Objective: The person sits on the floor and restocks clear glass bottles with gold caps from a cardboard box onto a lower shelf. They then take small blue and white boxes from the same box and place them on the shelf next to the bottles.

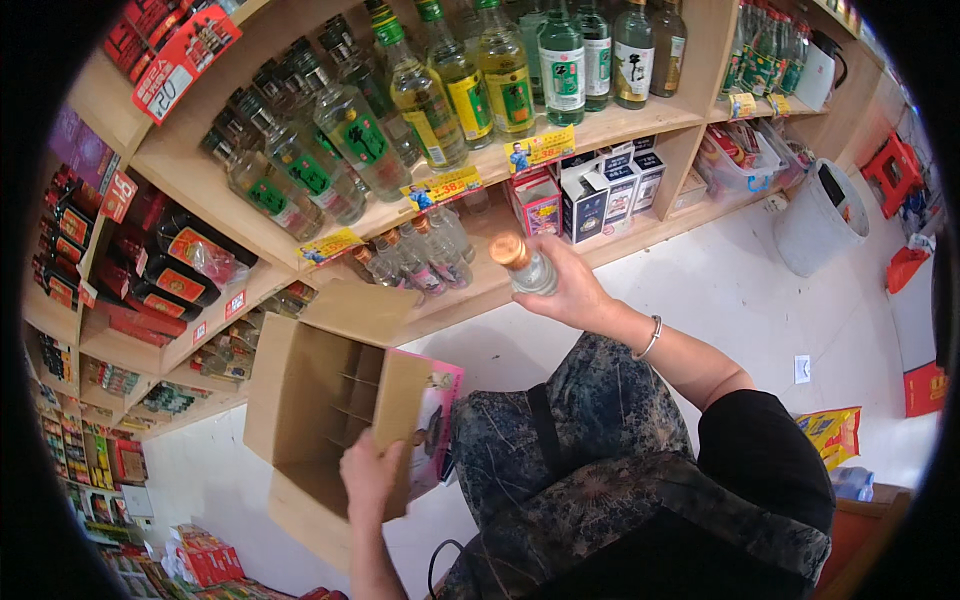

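My right hand (566,289) is closed round a clear glass bottle (534,276) with an orange-gold cap, held above the floor in front of the lowest shelf. My left hand (373,471) grips a side flap of an open cardboard box (307,390), thumb on the flap's face. Cardboard dividers (360,382) show inside the box; its lower part is in shadow. Several similar capped bottles (427,259) stand on the lowest shelf just beyond the box. Over them, larger bottles with green and yellow labels (364,142) line the shelf above.
Small boxed goods (585,199) and a clear plastic bin (739,161) sit on the lowest shelf. A grey waste bin (814,221) and a red stool (892,176) are at the right. Dark bottles (180,262) lie on the left shelves. Red packages (210,559) are at bottom left.
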`<state>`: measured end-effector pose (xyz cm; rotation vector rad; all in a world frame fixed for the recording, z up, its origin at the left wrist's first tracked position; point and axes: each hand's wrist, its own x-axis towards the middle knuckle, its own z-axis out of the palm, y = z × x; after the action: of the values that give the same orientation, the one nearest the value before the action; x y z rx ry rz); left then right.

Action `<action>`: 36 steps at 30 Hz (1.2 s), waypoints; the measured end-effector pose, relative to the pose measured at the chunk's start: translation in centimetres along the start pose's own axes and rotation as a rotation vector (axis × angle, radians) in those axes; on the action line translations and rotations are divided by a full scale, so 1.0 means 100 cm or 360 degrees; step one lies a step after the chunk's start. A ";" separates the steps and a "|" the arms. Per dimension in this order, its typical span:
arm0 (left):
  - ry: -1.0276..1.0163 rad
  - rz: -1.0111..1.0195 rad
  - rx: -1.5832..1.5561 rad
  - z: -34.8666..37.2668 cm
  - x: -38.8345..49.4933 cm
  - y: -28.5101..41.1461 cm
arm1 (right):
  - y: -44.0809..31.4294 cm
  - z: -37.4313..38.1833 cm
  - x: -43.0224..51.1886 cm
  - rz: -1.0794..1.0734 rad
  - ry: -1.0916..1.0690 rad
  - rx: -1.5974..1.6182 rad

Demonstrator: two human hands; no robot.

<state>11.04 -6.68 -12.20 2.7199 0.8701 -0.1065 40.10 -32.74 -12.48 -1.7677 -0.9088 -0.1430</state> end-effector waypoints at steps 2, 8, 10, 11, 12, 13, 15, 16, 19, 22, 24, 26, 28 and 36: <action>0.0232 -0.0043 -0.0283 -0.033 -0.004 -0.033 | 0.012 0.004 -0.007 -0.0040 -0.0096 -0.0075; 0.0527 -0.0282 -0.0253 -0.125 -0.054 -0.096 | 0.064 0.044 -0.020 0.0417 -0.0245 0.0211; 0.0608 -0.0375 -0.0058 -0.122 -0.059 -0.113 | 0.077 0.057 -0.022 0.0420 -0.0229 0.0148; 0.0656 -0.0397 -0.0021 -0.111 -0.056 -0.139 | 0.085 0.066 -0.025 0.0460 -0.0280 0.0157; 0.0704 -0.0412 0.0009 -0.096 -0.052 -0.166 | 0.096 0.075 -0.030 0.0499 -0.0325 0.0156; 0.0702 -0.0466 -0.0022 -0.078 -0.047 -0.190 | 0.105 0.083 -0.034 0.0539 -0.0362 0.0148; 0.0702 -0.0557 -0.0081 -0.034 -0.037 -0.241 | 0.110 0.098 -0.036 0.0555 -0.0454 0.0099; 0.0701 -0.0675 0.0129 -0.008 -0.032 -0.266 | 0.110 0.104 -0.036 0.0583 -0.0518 0.0118; 0.0554 -0.1035 0.0149 0.070 -0.021 -0.330 | 0.107 0.127 -0.036 0.0703 -0.0609 0.0205; 0.0431 -0.0891 -0.0082 0.121 -0.027 -0.349 | 0.091 0.140 -0.020 0.0803 -0.0749 0.0235; 0.0654 -0.0983 0.0032 0.144 -0.008 -0.353 | 0.094 0.149 -0.018 0.0679 -0.0810 0.0283; 0.0318 -0.1152 0.0281 0.118 0.040 -0.284 | 0.087 0.132 -0.023 0.0705 -0.0786 0.0086; 0.1172 -0.0549 0.0319 0.114 0.063 -0.251 | 0.076 0.132 -0.022 0.0620 -0.0850 0.0310; -0.0017 -0.0215 -0.2176 0.198 0.278 -0.069 | 0.019 0.128 -0.003 0.0375 -0.1079 0.0207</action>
<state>30.04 8.48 -37.18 1.3802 0.6991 0.3295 36.95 -22.12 -19.27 -1.8053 -1.1346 0.6915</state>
